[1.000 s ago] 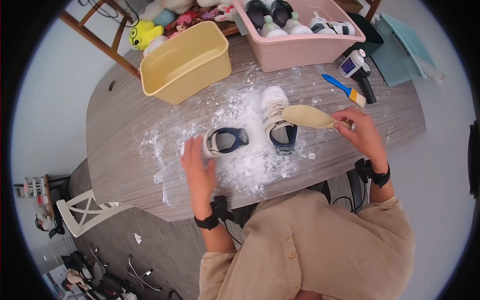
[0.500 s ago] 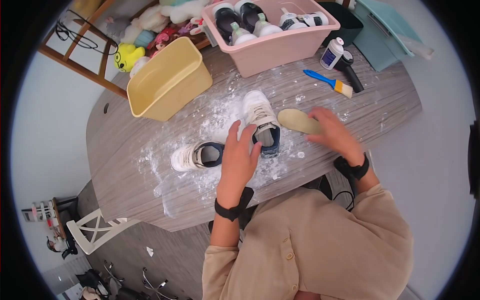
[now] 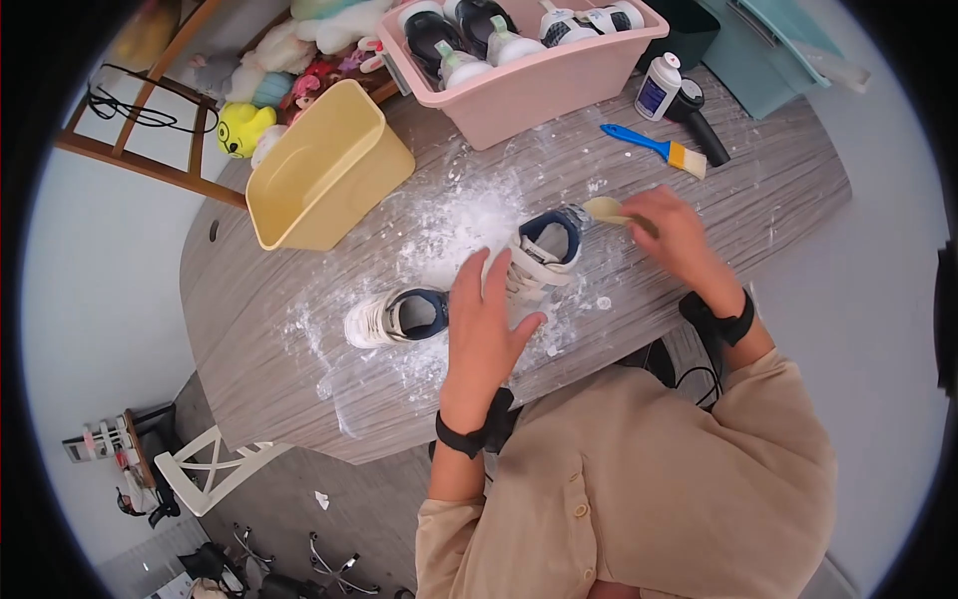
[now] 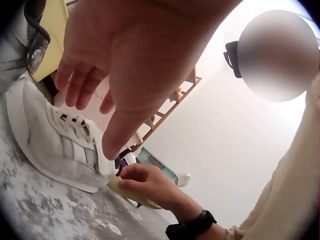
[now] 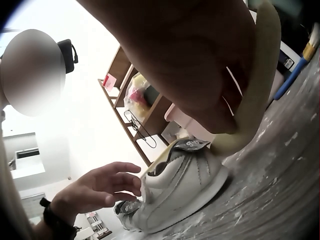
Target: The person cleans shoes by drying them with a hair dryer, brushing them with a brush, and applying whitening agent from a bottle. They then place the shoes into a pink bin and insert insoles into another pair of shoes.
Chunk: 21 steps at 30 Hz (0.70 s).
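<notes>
A white sneaker with a dark blue lining [image 3: 544, 275] stands on the powder-dusted table [image 3: 289, 384], its heel toward my right hand. My right hand [image 3: 671, 235] grips a beige insole [image 3: 604, 211] between thumb and fingers, with the insole's end right by the heel. The right wrist view shows the insole [image 5: 267, 55] bent into a curve. My left hand [image 3: 481, 334], fingers spread and nearly straight, is at the toe and laces of that sneaker and hides part of them. Left of this hand stands the matching sneaker [image 3: 367, 319], toe pointing left.
White powder [image 3: 479, 215] covers the table's middle. At the back are a yellow bin [image 3: 364, 180] and a pink bin [image 3: 539, 105] with several shoes. A blue-handled brush [image 3: 649, 142], a white bottle [image 3: 659, 88] and a black tool [image 3: 707, 135] lie to the right.
The nearer-right sneaker has turned round, its heel now away from me. My left hand went from the other sneaker to this one. The insole has bent in my right hand.
</notes>
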Each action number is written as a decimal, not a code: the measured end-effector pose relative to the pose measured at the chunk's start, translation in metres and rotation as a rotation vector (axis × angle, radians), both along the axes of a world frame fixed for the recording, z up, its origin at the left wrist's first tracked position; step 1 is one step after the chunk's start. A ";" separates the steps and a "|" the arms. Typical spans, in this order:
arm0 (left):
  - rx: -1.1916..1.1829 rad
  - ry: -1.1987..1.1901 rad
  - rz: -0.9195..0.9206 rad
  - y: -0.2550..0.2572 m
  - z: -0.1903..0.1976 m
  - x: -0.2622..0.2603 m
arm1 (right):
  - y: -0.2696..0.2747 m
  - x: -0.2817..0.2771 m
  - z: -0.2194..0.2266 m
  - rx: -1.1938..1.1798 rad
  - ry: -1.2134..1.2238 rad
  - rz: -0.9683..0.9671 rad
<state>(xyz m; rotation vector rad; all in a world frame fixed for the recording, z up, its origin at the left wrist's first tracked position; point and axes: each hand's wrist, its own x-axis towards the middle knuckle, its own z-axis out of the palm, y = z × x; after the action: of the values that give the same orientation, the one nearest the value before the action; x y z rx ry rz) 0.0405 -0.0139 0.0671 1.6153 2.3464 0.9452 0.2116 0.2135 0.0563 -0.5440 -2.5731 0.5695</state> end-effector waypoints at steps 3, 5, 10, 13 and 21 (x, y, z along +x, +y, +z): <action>-0.014 0.017 0.013 0.012 0.001 -0.001 | 0.003 0.005 0.024 0.091 -0.008 0.103; -0.052 -0.044 0.024 0.023 -0.006 0.004 | 0.002 0.002 0.045 0.155 -0.044 0.172; -0.044 -0.010 -0.004 0.032 -0.025 0.005 | 0.009 -0.010 0.073 0.355 -0.087 0.269; -0.023 -0.031 0.020 0.031 -0.024 0.004 | 0.006 -0.019 0.085 0.410 -0.100 0.349; 0.042 -0.021 0.027 0.026 -0.029 0.006 | -0.004 -0.036 0.114 0.402 -0.038 0.419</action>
<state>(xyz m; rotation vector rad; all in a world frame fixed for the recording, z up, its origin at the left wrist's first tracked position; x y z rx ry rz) 0.0463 0.0124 0.0378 1.5847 2.3558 1.0185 0.1759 0.2091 0.1708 0.1243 -2.7460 0.1548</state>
